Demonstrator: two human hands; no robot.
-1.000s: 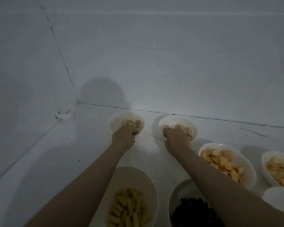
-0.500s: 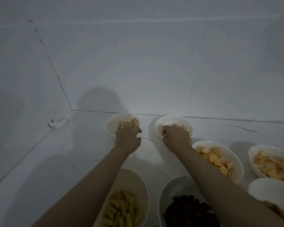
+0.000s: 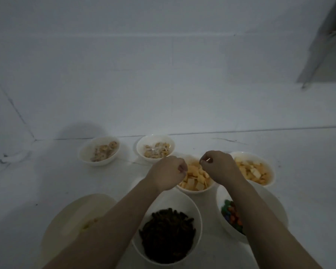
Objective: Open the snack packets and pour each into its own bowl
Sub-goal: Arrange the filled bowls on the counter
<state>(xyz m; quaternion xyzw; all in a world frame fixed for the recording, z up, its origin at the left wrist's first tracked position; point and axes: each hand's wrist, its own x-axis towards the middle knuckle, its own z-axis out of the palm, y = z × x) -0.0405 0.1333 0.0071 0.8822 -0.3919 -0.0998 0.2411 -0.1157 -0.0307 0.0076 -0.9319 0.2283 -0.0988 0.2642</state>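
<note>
A single wide-angle view from the person's head looks forward and steeply down over both forearms onto the white table (image 3: 47, 181). It sits close: the nearest bowls (image 3: 194, 210) are cut by the arms at the bottom edge, the farthest bowls lie mid-frame, and the upper half takes in the white wall (image 3: 163, 74) behind, lines bowed by the lens

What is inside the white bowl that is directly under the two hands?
The white bowl holds pale orange and cream square crackers. The left hand and right hand cover both sides of it, so part of its content cannot be seen.
</note>
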